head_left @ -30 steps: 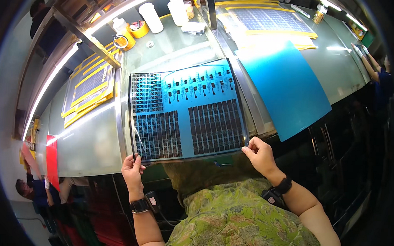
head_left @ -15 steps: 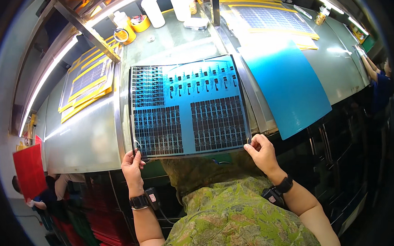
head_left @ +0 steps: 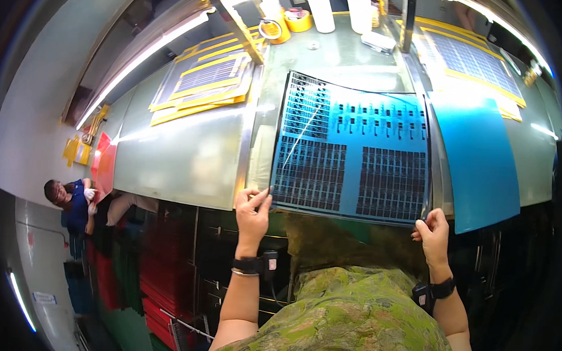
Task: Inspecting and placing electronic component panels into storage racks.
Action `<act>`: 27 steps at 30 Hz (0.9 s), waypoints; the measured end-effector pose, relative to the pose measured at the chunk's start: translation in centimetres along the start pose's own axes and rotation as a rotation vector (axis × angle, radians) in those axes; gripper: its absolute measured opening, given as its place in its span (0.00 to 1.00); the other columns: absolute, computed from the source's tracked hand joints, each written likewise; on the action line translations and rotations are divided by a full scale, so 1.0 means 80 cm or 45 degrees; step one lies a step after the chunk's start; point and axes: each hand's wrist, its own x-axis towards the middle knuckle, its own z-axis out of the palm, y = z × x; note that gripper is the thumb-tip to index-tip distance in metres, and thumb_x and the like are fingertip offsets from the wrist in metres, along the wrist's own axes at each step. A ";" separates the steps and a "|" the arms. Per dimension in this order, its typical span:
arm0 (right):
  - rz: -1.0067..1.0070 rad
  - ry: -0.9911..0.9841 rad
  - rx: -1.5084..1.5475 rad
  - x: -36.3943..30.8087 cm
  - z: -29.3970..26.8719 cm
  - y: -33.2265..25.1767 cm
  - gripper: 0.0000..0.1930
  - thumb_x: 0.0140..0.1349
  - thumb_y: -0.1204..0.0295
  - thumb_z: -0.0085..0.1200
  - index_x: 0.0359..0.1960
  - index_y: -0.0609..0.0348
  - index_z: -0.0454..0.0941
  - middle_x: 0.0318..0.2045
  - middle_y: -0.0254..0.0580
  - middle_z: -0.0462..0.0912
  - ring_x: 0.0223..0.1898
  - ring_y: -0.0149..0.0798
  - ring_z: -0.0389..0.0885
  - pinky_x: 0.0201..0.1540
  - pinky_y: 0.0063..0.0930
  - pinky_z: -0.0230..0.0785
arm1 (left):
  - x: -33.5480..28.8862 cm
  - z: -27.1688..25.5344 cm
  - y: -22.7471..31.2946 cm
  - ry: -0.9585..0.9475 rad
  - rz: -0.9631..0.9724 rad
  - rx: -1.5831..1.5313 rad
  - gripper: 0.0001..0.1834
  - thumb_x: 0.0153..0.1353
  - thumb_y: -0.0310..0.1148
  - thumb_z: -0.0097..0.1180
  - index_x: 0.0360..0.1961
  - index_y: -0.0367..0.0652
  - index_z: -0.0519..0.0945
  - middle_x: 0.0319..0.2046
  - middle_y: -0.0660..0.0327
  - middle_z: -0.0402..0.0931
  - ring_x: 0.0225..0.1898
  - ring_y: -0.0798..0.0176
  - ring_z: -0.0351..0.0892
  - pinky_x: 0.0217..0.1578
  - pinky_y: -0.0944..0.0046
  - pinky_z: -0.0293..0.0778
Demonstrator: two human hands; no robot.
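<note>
A large circuit-pattern film (head_left: 352, 153) spans the bench in front of me, with blue showing between its dark blocks. Whether a separate blue sheet lies under it I cannot tell. Its far edge bows and a streak of glare crosses its left side. My left hand (head_left: 251, 223) pinches the near left corner between thumb and fingers. At the near right corner, my right hand (head_left: 435, 235) pinches the film in the same way. A plain blue sheet (head_left: 479, 164) lies to the right, its near end past the bench edge.
Yellow-taped film sheets (head_left: 204, 80) are stacked at left; another taped stack (head_left: 474, 58) lies far right. Bottles (head_left: 321, 13) and tape rolls (head_left: 274, 30) stand at the back. A metal post (head_left: 408, 22) rises behind. At far left, a person (head_left: 79, 199) holds a red sheet (head_left: 103, 166).
My view has swung left, so the bench appears shifted right. Both hands keep their pinch on the film's near corners. The person at left shows more fully, with the red sheet lower.
</note>
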 end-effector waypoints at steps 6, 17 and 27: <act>0.019 0.017 -0.017 0.004 0.000 0.000 0.09 0.57 0.82 0.50 0.29 0.56 0.61 0.21 0.32 0.68 0.18 0.26 0.73 0.20 0.17 0.70 | -0.010 0.002 0.003 0.104 0.071 0.221 0.13 0.50 0.27 0.62 0.39 0.47 0.85 0.29 0.62 0.66 0.34 0.61 0.65 0.41 0.63 0.62; 0.049 -0.001 0.013 0.002 0.004 -0.007 0.10 0.57 0.82 0.49 0.35 0.58 0.61 0.21 0.34 0.69 0.18 0.27 0.74 0.20 0.17 0.70 | -0.020 0.010 0.002 0.129 -0.093 0.272 0.20 0.51 0.27 0.62 0.48 0.46 0.80 0.35 0.58 0.63 0.41 0.56 0.62 0.47 0.59 0.61; -0.580 -0.129 -1.278 0.016 -0.003 -0.062 0.35 0.43 0.69 0.66 0.57 0.53 0.68 0.38 0.47 0.73 0.40 0.50 0.73 0.39 0.35 0.67 | -0.010 0.001 -0.003 -0.203 0.216 0.535 0.17 0.61 0.29 0.49 0.52 0.53 0.78 0.63 0.65 0.63 0.68 0.44 0.46 0.61 0.37 0.42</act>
